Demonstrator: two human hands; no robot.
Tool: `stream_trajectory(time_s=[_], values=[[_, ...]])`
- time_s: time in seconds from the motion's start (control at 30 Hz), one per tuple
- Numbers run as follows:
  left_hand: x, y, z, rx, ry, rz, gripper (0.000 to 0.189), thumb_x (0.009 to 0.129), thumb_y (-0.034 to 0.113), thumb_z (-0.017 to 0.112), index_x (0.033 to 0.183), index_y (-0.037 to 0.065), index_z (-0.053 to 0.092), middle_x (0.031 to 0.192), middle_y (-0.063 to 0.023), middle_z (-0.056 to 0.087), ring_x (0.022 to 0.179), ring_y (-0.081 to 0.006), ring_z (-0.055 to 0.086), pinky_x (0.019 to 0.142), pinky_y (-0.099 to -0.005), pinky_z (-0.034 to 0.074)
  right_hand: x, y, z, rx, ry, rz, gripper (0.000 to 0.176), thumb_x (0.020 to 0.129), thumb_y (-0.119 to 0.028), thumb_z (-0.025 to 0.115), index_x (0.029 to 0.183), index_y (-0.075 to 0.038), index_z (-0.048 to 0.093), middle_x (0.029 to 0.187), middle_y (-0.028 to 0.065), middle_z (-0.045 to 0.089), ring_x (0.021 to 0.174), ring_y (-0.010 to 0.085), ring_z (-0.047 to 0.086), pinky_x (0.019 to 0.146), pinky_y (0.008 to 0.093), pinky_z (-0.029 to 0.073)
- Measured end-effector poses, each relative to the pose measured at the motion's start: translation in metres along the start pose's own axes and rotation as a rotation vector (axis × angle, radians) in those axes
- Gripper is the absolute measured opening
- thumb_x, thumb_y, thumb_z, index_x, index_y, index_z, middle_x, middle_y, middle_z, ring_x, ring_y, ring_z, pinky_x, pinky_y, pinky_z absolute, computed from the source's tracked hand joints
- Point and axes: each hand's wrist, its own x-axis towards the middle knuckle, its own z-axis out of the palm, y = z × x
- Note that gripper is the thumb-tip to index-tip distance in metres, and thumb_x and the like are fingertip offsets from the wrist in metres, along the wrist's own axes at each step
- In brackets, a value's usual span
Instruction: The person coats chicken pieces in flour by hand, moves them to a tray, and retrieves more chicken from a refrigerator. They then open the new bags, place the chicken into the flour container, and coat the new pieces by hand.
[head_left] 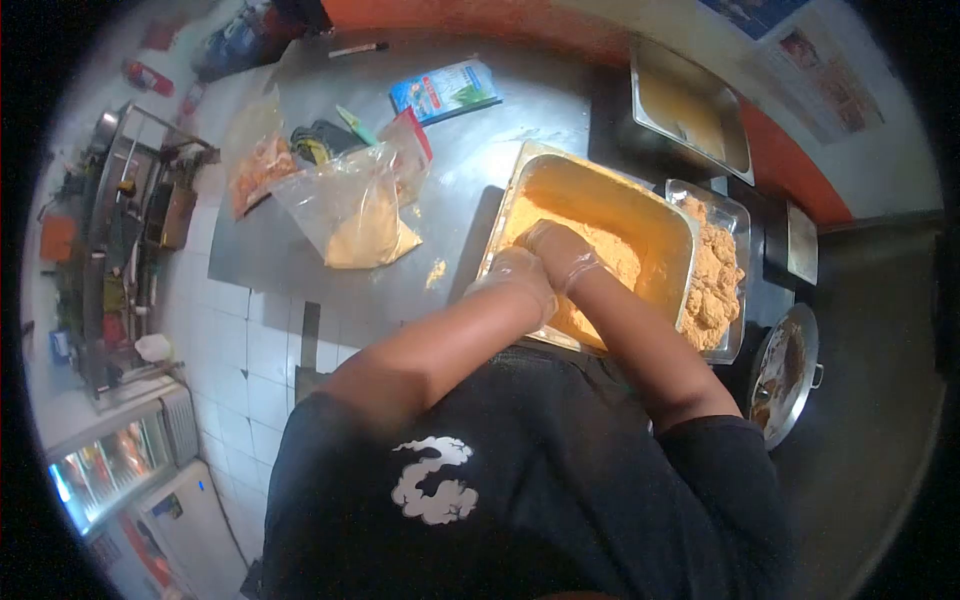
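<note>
A deep metal pan (668,215) holds orange-yellow breading flour (612,245). My left hand (517,268), in a clear plastic glove, is curled over the pan's near left side. Close against it, my right hand (560,250), gloved the same way, reaches down into the flour with its fingers bent. The backs of both hands hide the fingertips and whatever is between them. Just right of the pan stands a clear tray (738,325) with several breaded pieces (712,285) that look like coated chicken.
On the steel table (460,165) lie an open plastic bag of flour (365,235), a bag of orange bits (262,175) and a blue packet (445,90). A pan of yellowish liquid (685,110) stands behind. At the right is a wok (785,375).
</note>
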Motion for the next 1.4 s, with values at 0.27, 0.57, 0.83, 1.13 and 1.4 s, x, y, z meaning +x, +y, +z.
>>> stream_trajectory(time_s=[0.27,0.57,0.83,1.13,1.4], values=[[0.008,-0.005,-0.005,0.382,-0.078,0.347,0.043,0.101,0.018,0.053,0.135,-0.001,0.072,0.137,-0.0236,0.071,0.127,-0.0375,0.07,0.108,-0.0461,0.055,0.01,0.063,0.013,0.205,0.158,0.062,0.028,0.097,-0.016,0.065,0.12,-0.006,0.077,0.118,0.0249,0.075,0.116,0.0396,0.072,0.1,0.0463,0.057],[0.042,0.007,-0.005,0.182,-0.045,0.273,0.061,0.101,0.008,0.056,0.161,0.015,0.05,0.152,-0.0209,0.06,0.136,-0.0399,0.063,0.112,-0.0482,0.054,-0.079,0.09,0.058,-0.087,-0.188,0.396,0.05,0.086,-0.013,0.077,0.128,0.007,0.061,0.114,0.0308,0.072,0.111,0.0416,0.074,0.094,0.0463,0.059],[0.05,0.009,-0.008,0.205,-0.191,0.349,0.055,0.095,0.015,0.067,0.148,0.002,0.058,0.137,-0.0258,0.069,0.126,-0.0402,0.069,0.107,-0.0474,0.055,-0.092,0.036,0.012,0.541,-0.076,0.487,0.048,0.081,-0.022,0.08,0.117,0.008,0.07,0.108,0.0296,0.076,0.104,0.0391,0.076,0.086,0.0424,0.059],[0.008,0.02,-0.03,0.281,-0.115,0.244,0.046,0.092,0.014,0.064,0.135,-0.001,0.069,0.128,-0.0264,0.074,0.119,-0.0429,0.072,0.102,-0.0473,0.057,-0.127,0.045,-0.013,0.057,0.204,0.111,0.028,0.086,-0.018,0.073,0.109,-0.001,0.074,0.105,0.0229,0.077,0.101,0.0395,0.075,0.09,0.0456,0.059],[0.039,0.011,0.004,0.242,-0.056,0.117,0.034,0.1,0.021,0.058,0.117,0.001,0.08,0.124,-0.0258,0.075,0.118,-0.0421,0.073,0.101,-0.0484,0.058,-0.083,0.022,0.007,0.058,0.03,0.059,0.019,0.087,-0.016,0.07,0.098,-0.002,0.078,0.098,0.0241,0.077,0.096,0.0413,0.076,0.085,0.0483,0.061]])
